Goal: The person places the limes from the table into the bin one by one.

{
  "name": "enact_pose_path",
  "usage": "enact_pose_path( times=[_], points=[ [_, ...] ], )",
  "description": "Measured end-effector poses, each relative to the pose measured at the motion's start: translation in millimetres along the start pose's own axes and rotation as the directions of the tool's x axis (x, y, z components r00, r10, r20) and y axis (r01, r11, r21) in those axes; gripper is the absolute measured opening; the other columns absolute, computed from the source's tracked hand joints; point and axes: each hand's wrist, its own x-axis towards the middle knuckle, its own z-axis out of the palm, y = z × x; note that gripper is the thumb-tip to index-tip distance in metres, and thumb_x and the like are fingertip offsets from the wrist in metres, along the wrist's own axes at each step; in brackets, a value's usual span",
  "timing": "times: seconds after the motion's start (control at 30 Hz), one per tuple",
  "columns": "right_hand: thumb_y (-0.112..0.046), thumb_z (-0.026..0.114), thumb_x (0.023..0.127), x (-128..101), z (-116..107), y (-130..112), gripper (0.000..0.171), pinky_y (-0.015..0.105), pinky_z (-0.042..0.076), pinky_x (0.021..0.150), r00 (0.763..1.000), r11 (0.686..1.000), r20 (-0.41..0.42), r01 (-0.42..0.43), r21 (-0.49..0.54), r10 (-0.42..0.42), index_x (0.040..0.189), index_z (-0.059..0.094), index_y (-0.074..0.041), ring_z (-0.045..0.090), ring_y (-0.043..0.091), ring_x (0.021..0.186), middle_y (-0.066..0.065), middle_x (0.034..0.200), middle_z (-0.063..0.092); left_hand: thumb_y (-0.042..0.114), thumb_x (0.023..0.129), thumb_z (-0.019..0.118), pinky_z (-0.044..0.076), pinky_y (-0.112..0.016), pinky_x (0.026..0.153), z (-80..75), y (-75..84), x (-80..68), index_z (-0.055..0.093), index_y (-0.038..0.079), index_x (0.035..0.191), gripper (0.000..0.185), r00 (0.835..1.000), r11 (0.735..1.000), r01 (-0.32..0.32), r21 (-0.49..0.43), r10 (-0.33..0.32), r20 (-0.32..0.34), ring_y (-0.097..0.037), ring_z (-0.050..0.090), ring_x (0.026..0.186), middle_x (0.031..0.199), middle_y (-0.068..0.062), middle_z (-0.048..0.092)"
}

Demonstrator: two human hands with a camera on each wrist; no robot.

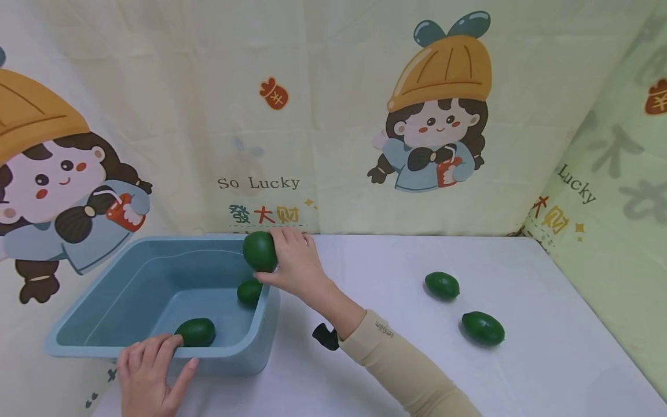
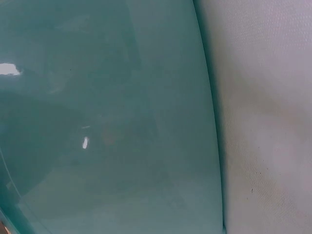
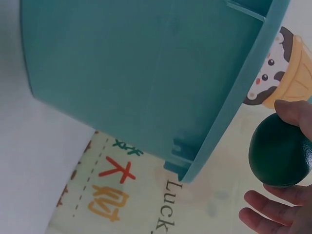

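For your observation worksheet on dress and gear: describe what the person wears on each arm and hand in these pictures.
The right hand is bare, with no glove. The right forearm wears a snug beige sleeve ending at the wrist, with small dark lettering near its cuff. A black device sits under that wrist. The left hand is bare too; its arm is out of view.

The tub (image 1: 156,341) is a dusty blue-teal all over, and the fruits — one held (image 1: 259,251), two inside (image 1: 195,332), two on the table (image 1: 482,328) — are a deep glossy green. The table (image 1: 547,370) is plain white, the sleeve (image 1: 396,365) beige. The backdrop cloth (image 1: 333,116) is pale cream, printed with cartoon girls in orange hats and blue coats — plus green and red lettering.
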Motion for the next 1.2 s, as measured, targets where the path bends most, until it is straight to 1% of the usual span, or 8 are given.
enact_pose_path(
  times=[0.3, 0.53, 0.77, 0.9, 1.0, 1.2],
  points=[
    [-0.056, 0.068, 0.071, 7.5, 9.3, -12.3, 0.073, 0.035, 0.034, 0.092, 0.999, 0.997, 0.033, 0.022, -0.072, -0.020, 0.125, 0.043, -0.015, 0.043, 0.014, 0.112, -0.002, 0.121, 0.049, 0.049, 0.087, 0.046, 0.018, -0.055, 0.084, 1.4, -0.9, -0.3, 0.055, -0.002, 0.094, 0.052, 1.000, 1.000, 0.009, -0.002, -0.009, -0.008, -0.037, 0.036, 0.091, 0.097, -0.019, 0.049],
    [-0.059, 0.066, 0.072, 9.6, 18.3, -18.4, 0.077, 0.035, 0.034, 0.095, 0.997, 0.994, 0.078, 0.025, -0.111, -0.016, 0.130, 0.041, -0.015, 0.041, 0.016, 0.116, -0.002, 0.123, 0.047, 0.052, 0.088, 0.043, 0.018, -0.054, 0.084, 2.0, -0.9, -2.0, 0.055, -0.003, 0.093, 0.056, 1.000, 1.000, -0.004, -0.005, 0.004, -0.024, -0.037, 0.036, 0.091, 0.097, -0.019, 0.049],
    [-0.060, 0.064, 0.072, 11.1, 26.0, -20.8, 0.076, 0.035, 0.034, 0.094, 0.994, 0.992, 0.105, 0.018, -0.126, -0.005, 0.129, 0.040, -0.016, 0.041, 0.015, 0.114, -0.002, 0.125, 0.046, 0.052, 0.088, 0.042, 0.018, -0.054, 0.083, 2.2, -0.6, -2.3, 0.055, -0.003, 0.093, 0.057, 1.000, 1.000, -0.016, -0.010, 0.016, -0.027, -0.037, 0.036, 0.090, 0.096, -0.019, 0.049],
    [-0.061, 0.064, 0.072, 11.4, 30.2, -21.1, 0.076, 0.035, 0.034, 0.092, 0.994, 0.990, 0.109, 0.021, -0.141, -0.005, 0.129, 0.040, -0.016, 0.042, 0.015, 0.113, -0.002, 0.123, 0.047, 0.050, 0.088, 0.045, 0.018, -0.054, 0.085, 2.1, 0.8, -3.6, 0.055, -0.003, 0.093, 0.054, 1.000, 1.000, 0.005, 0.006, -0.005, -0.011, -0.036, 0.036, 0.091, 0.097, -0.019, 0.049],
    [-0.061, 0.063, 0.072, 11.6, 33.2, -21.9, 0.076, 0.035, 0.034, 0.092, 0.993, 0.987, 0.114, 0.023, -0.158, -0.005, 0.129, 0.040, -0.016, 0.043, 0.015, 0.111, -0.002, 0.122, 0.047, 0.051, 0.088, 0.044, 0.018, -0.055, 0.085, 2.6, 1.5, -4.2, 0.055, -0.003, 0.093, 0.055, 1.000, 1.000, 0.008, 0.007, -0.008, -0.011, -0.037, 0.036, 0.091, 0.097, -0.019, 0.048],
    [-0.062, 0.063, 0.072, 12.8, 37.3, -25.1, 0.076, 0.034, 0.034, 0.092, 0.990, 0.981, 0.143, 0.023, -0.191, 0.005, 0.129, 0.040, -0.017, 0.044, 0.015, 0.111, -0.004, 0.122, 0.047, 0.055, 0.089, 0.040, 0.018, -0.055, 0.084, 4.5, 1.8, -6.0, 0.055, -0.004, 0.093, 0.061, 0.999, 1.000, -0.009, 0.000, 0.009, -0.035, -0.037, 0.035, 0.090, 0.096, -0.020, 0.048]
  ],
)
